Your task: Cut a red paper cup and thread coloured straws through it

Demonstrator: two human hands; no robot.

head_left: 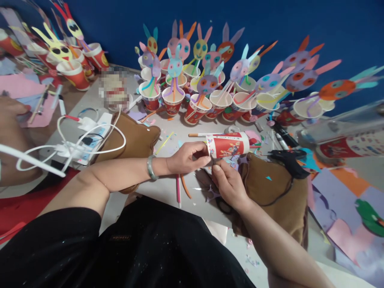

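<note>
A red and white paper cup (229, 145) lies on its side in front of me, printed with figures. My left hand (190, 157), a bangle on its wrist, is closed at the cup's left end, thumb and fingers curled around the edge. My right hand (228, 182) is in a fist around a thin dark tool (213, 161), whose upper end meets the cup's lower left edge. Its kind cannot be made out, since most of it is inside the fist. Below the hands lie a pink marker (178, 190) and an orange strip (186, 187).
Paper cups with rabbit-like paper heads (175, 68) stand in rows along the blue wall. A black glue gun (289, 160) rests on a brown cushion (273, 196) at right. White cables and a power strip (97, 136) lie left. Another person's arm (15, 132) is at far left.
</note>
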